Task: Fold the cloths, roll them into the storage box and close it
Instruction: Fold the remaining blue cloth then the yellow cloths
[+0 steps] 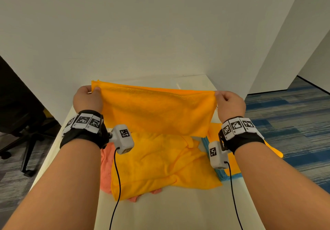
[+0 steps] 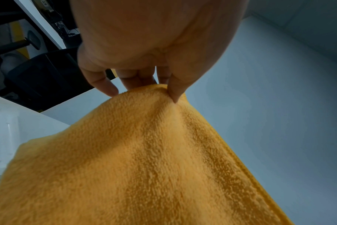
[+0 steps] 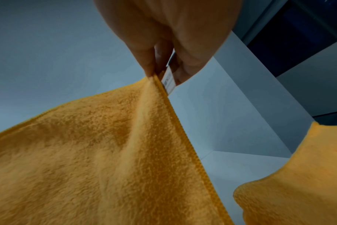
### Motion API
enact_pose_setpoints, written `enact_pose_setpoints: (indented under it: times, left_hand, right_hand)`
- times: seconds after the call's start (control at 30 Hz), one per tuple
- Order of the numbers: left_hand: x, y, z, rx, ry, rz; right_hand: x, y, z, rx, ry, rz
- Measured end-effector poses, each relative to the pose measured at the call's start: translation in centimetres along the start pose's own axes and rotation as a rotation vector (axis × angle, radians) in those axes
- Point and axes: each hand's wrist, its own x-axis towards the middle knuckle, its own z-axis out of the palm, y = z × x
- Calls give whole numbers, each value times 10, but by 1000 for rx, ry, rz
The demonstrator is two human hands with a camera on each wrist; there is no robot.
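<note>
An orange cloth (image 1: 155, 110) hangs stretched in the air above the white table (image 1: 169, 212). My left hand (image 1: 88, 95) pinches its top left corner, and the left wrist view shows thumb and fingers (image 2: 173, 91) closed on that corner of the orange cloth (image 2: 144, 167). My right hand (image 1: 228, 103) pinches the top right corner, where a white label (image 3: 168, 82) sticks out beside the orange cloth (image 3: 106, 167). Below lie a crumpled orange cloth (image 1: 160, 165), a pink cloth (image 1: 106, 167) and a blue cloth (image 1: 221, 174). No storage box is in view.
White walls (image 1: 160, 33) close off the table at the back and right. A black office chair (image 1: 19, 119) stands on the left. Patterned blue carpet (image 1: 294, 122) lies to the right. Another orange cloth (image 1: 273, 151) hangs over the table's right edge.
</note>
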Motion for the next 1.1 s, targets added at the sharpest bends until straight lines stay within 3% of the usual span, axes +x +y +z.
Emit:
enact_pose_setpoints:
  times: [0.37,0.8,1.0,1.1]
  left_hand:
    - [-2,-2,-2,-7,3,-8]
    - [-1,-2,0,24,-121,-20]
    - [-20,7,14,-33,-256,4]
    - [-37,17,24,-86,-407,34]
  right_hand:
    - [-1,1,-2,91,158,-4]
    - [4,-8,-3,161,172,24]
    - [-1,-26,9,230,44,30]
    - [-10,-38,19,299,-76,27]
